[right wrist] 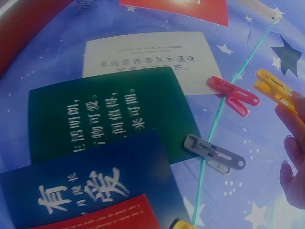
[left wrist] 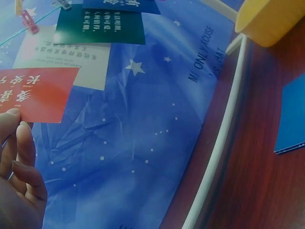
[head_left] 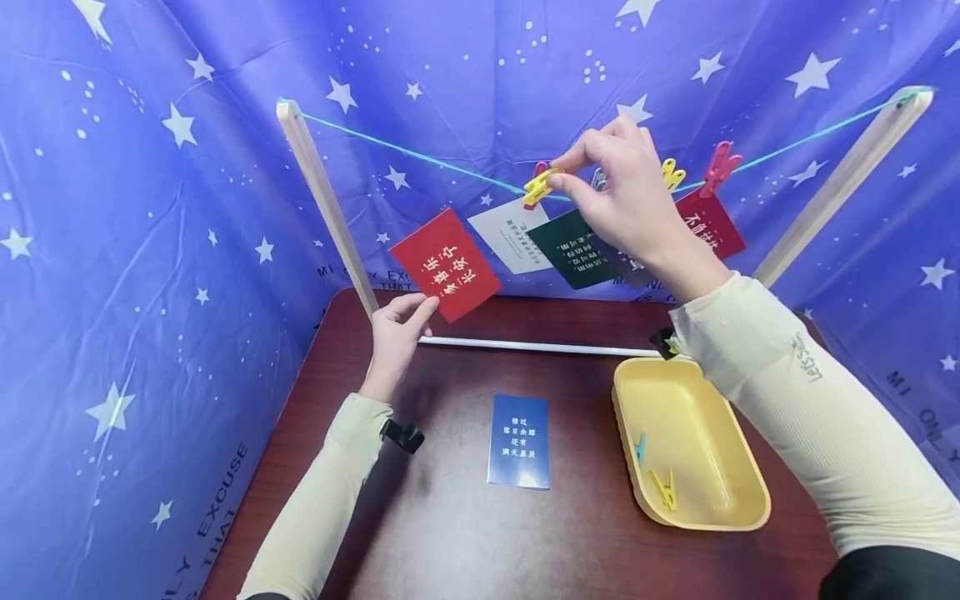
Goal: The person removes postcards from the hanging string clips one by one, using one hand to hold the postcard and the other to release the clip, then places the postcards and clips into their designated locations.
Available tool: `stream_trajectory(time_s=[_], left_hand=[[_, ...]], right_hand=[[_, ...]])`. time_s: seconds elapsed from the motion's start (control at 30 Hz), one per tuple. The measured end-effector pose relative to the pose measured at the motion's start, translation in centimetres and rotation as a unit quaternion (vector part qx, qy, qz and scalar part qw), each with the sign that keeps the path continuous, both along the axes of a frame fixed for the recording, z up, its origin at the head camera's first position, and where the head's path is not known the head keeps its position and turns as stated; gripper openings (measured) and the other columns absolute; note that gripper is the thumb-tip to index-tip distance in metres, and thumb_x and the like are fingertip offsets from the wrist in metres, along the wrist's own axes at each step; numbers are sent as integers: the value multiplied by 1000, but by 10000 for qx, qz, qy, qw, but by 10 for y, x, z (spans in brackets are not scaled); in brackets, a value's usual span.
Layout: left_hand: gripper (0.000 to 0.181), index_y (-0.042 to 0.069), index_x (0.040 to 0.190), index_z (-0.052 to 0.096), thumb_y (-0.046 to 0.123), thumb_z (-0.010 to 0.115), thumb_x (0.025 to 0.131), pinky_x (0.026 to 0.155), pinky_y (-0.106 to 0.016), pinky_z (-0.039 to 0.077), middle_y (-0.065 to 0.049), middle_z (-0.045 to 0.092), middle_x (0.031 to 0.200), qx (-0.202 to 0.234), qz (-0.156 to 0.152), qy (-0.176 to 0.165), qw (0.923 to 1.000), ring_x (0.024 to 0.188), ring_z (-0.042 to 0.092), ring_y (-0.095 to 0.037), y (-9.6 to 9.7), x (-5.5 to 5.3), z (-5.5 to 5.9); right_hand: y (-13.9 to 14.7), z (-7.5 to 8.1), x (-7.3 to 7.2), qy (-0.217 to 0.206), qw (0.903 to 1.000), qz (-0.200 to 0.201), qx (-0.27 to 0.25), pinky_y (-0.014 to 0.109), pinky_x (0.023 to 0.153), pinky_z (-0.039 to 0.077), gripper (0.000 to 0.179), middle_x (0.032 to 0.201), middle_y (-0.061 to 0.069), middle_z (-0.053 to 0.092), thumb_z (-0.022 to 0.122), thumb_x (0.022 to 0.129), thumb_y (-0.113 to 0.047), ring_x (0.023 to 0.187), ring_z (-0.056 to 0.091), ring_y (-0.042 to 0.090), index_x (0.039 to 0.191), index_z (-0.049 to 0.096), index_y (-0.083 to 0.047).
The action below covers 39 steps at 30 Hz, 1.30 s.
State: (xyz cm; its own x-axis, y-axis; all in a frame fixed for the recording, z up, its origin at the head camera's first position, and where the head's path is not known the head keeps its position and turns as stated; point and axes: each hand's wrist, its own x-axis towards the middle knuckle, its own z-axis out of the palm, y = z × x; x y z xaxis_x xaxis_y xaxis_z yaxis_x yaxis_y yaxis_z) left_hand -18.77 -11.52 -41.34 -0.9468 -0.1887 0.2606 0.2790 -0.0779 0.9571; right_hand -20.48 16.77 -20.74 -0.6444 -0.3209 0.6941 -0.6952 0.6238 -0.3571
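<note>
My left hand [head_left: 397, 337] pinches a red card [head_left: 446, 262] by its lower corner, held up below the green string [head_left: 442, 167]. Between thumb and finger of my right hand [head_left: 630, 187] is a yellow clothespin [right wrist: 276, 89], close to the string but apart from it in the right wrist view. A white card [head_left: 510, 237] hangs from a pink clothespin [right wrist: 233, 95], and a green card [right wrist: 109, 114] from a grey clothespin [right wrist: 214, 153]. Further along hang a blue card [right wrist: 86, 191], mostly behind my right hand in the head view, and another red card [head_left: 716, 227] under a pink clothespin [head_left: 722, 167].
On the table [head_left: 420, 517] lies a blue card stack [head_left: 519, 442]. To its right stands a yellow basin [head_left: 626, 417] holding a yellow clothespin [head_left: 664, 490] and a blue one. Wooden posts [head_left: 326, 200] carry the string; a white bar [head_left: 540, 345] runs between them.
</note>
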Motion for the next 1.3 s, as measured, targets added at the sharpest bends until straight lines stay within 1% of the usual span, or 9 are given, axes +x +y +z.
stream_trajectory(time_s=[0.13,0.3,0.4,0.5,0.63,0.73,0.83,1.1,1.3], left_hand=[[18,-13,104,73,1,75,94,64,-15,47,5,60,81,-274,10,122,9995,63,58,-4,0,2,-1],[16,-17,103,70,-3,72,95,76,-17,43,5,58,61,-308,-93,175,9993,86,58,-5,2,9,5],[17,-19,102,68,-4,71,96,81,-17,40,5,58,54,-284,-162,146,9994,71,60,-5,4,19,14],[18,-20,102,66,-4,70,96,70,-17,43,7,59,57,-204,-219,141,9995,58,58,-5,5,27,18],[17,-18,102,68,-3,71,96,52,-18,40,8,61,61,-161,-220,229,9994,52,55,-5,1,19,-2],[16,-14,101,70,0,74,95,51,-19,40,5,65,66,-255,-168,253,9992,52,55,-5,-1,14,-14],[17,-13,102,71,1,75,94,50,-20,38,3,68,70,-325,-151,173,9992,52,55,-6,-2,16,-15],[16,-13,104,71,0,74,95,53,-19,42,13,68,72,-459,-109,-31,9989,50,53,-4,-4,19,-19],[17,-15,105,72,-3,74,94,50,-17,40,5,70,74,-308,-181,-49,9993,48,53,-5,-6,22,-19]], right_hand=[[6,-6,1,-27,10000,8,48,33,86,24,13,95,16,69,76,95,-10,91,41,18,100,74,2],[12,-16,3,-64,9999,79,91,36,84,25,10,93,16,69,76,94,-7,92,44,23,98,75,1],[16,-23,3,-44,9998,150,84,36,83,24,9,90,16,68,77,92,-5,91,45,23,97,75,1],[19,-29,4,-35,9998,176,86,35,82,24,8,88,16,68,78,91,-4,89,45,23,95,75,2],[23,-37,5,-81,9998,159,120,35,81,24,8,87,15,68,79,90,-3,88,45,24,95,75,1],[26,-42,8,-154,9997,153,128,36,82,26,9,88,15,67,80,89,-3,90,46,25,96,76,1],[28,-45,10,-209,9995,178,154,39,83,29,11,89,16,69,82,88,-2,91,47,27,97,76,1],[37,-56,17,-251,9990,192,316,45,83,32,12,86,15,71,83,86,-1,86,46,28,96,77,0],[44,-63,25,-363,9979,82,527,45,83,32,15,91,14,73,84,85,-1,87,48,27,97,76,-1]])
